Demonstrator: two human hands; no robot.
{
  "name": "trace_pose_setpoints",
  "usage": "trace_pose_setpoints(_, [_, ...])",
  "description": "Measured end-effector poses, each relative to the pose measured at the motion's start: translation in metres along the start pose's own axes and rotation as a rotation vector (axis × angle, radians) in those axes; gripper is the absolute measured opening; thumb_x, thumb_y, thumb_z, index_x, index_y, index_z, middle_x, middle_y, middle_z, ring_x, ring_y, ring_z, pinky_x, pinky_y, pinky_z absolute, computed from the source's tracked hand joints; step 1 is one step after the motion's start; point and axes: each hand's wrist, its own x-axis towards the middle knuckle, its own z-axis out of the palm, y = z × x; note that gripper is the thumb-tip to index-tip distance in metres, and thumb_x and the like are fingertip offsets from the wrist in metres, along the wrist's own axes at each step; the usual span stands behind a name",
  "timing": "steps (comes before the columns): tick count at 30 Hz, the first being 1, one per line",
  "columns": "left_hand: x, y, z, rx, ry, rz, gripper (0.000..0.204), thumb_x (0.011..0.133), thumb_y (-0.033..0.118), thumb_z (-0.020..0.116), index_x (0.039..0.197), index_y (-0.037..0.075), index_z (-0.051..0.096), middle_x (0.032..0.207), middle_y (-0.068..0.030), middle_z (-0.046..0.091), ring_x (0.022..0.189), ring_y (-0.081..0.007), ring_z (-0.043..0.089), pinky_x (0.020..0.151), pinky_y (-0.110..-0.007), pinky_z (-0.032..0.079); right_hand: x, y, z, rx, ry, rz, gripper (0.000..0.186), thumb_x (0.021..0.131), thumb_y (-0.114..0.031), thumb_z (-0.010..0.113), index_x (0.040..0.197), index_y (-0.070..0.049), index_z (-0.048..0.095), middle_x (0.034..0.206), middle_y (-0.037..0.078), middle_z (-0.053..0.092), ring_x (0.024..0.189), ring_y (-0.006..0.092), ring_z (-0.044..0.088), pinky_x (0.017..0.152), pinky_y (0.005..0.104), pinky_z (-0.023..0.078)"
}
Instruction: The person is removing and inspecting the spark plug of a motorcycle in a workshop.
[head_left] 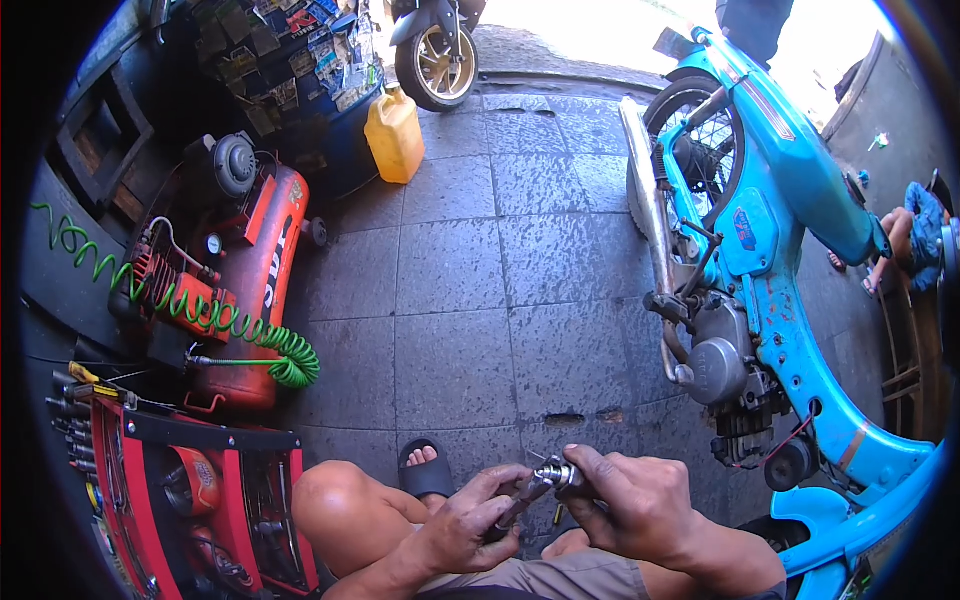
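Left hand [470,525]: grip closed around a dark elongated tool [521,500], its rear end hidden by the palm, its exact type hard to make out. Right hand [640,500]: grip pinching a shiny metal part [567,475] between thumb and fingers; far side covered by the fingers. Tool tip and part meet, or overlap in view, above the person's lap; actual contact cannot be told.

Motorcycle [790,320], light blue, to the right: front end cut off by the dark rim; emblem on the side panel, too blurred to read; raised lettering on the engine cover [716,370]. Second motorcycle, top: only a gold-spoked wheel [440,65] and part of its fork in view.

Air compressor [265,290], red, left: large white lettering along the tank, partly screened by a green coiled hose [290,362]. Board [300,65] behind it: crowded with labels, mostly too small to read. Jerrycan [395,138], yellow, on the tiled floor [450,260]. Tool rack [232,490], red and black: lower edge cut off.

Bystander [920,240], right rim: partly cropped.
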Motion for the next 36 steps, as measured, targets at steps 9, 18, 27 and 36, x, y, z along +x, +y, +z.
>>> trace_pose_setpoints(9, [0.004, 0.003, 0.005, 0.11, 0.056, -0.018, 0.023, 0.072, 0.004, 0.071, 0.086, -0.007, 0.056, 0.129, -0.0275, 0.052, 0.115, -0.041, 0.056, 0.094, -0.043, 0.049, 0.001, -0.016, -0.004, 0.246, -0.046, 0.171, 0.052, 0.079, -0.007, 0.073, 0.127, 0.002, 0.057, 0.087, 0.015, 0.073, 0.075, 0.0254, 0.074, 0.061, 0.0323, 0.058])
trace_pose_setpoints(18, [0.001, -0.003, 0.003, 0.134, 0.01, -0.032, 0.024, 0.073, 0.005, 0.07, 0.088, -0.007, 0.057, 0.128, -0.0264, 0.051, 0.114, -0.0408, 0.055, 0.096, -0.044, 0.048, 0.005, -0.011, -0.015, 0.282, -0.194, 0.238, 0.047, 0.079, -0.012, 0.076, 0.122, -0.001, 0.06, 0.087, 0.014, 0.072, 0.075, 0.027, 0.073, 0.061, 0.0333, 0.058])
trace_pose_setpoints(27, [0.003, -0.001, 0.004, 0.087, 0.008, 0.01, 0.023, 0.07, 0.005, 0.071, 0.083, -0.006, 0.056, 0.129, -0.0277, 0.051, 0.115, -0.0411, 0.056, 0.095, -0.043, 0.049, 0.001, 0.002, -0.011, 0.293, -0.175, 0.173, 0.046, 0.084, -0.025, 0.072, 0.125, -0.009, 0.06, 0.086, 0.01, 0.072, 0.066, 0.0267, 0.071, 0.055, 0.0365, 0.057])
trace_pose_setpoints(36, [0.0, -0.004, 0.006, 0.105, -0.008, -0.039, 0.024, 0.07, 0.005, 0.071, 0.085, -0.007, 0.056, 0.132, -0.0276, 0.05, 0.118, -0.041, 0.055, 0.097, -0.043, 0.048, 0.004, 0.0, -0.012, 0.263, -0.219, 0.196, 0.044, 0.085, -0.024, 0.071, 0.124, -0.008, 0.06, 0.086, 0.01, 0.072, 0.068, 0.0273, 0.072, 0.055, 0.0361, 0.056])
